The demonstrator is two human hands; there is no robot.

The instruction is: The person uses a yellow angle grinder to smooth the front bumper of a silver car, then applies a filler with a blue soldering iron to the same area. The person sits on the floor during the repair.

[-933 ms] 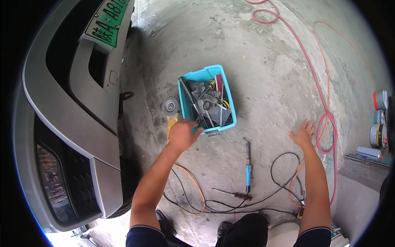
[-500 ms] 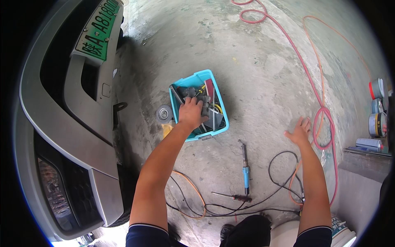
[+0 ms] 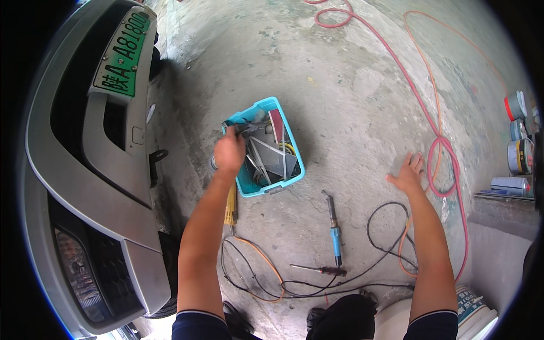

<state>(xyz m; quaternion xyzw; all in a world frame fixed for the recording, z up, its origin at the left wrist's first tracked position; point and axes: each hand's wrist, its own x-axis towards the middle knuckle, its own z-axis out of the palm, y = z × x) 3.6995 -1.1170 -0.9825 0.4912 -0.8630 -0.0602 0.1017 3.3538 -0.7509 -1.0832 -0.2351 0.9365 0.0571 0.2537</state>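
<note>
My left hand [image 3: 229, 152] is at the left rim of a turquoise plastic bin [image 3: 299, 153], its fingers curled. A dark end shows by the fingertips; what the hand grips is mostly hidden. Inside the bin lie a flat grey plate [image 3: 271, 157], thin metal strips [image 3: 259, 157], a dark red flat piece [image 3: 276, 123] and a yellow ring-shaped item [image 3: 288, 148]. My right hand [image 3: 409, 174] is held out to the right over the concrete floor, fingers apart and holding nothing. A yellow-bodied corded tool [image 3: 231, 207] lies beside the bin, partly behind my left forearm.
A blue and black power tool [image 3: 335, 235] and a screwdriver [image 3: 317, 270] lie on the floor among dark cables [image 3: 362, 277]. A red hose [image 3: 408, 76] loops at right. Cans [image 3: 515, 156] line the right side. A silver car's bumper [image 3: 122, 187] fills the left.
My left hand has moved left, from over the bin's contents to its left rim, with its fingers curled. Things in the bin have shifted. My right hand stays spread; the view has shifted slightly.
</note>
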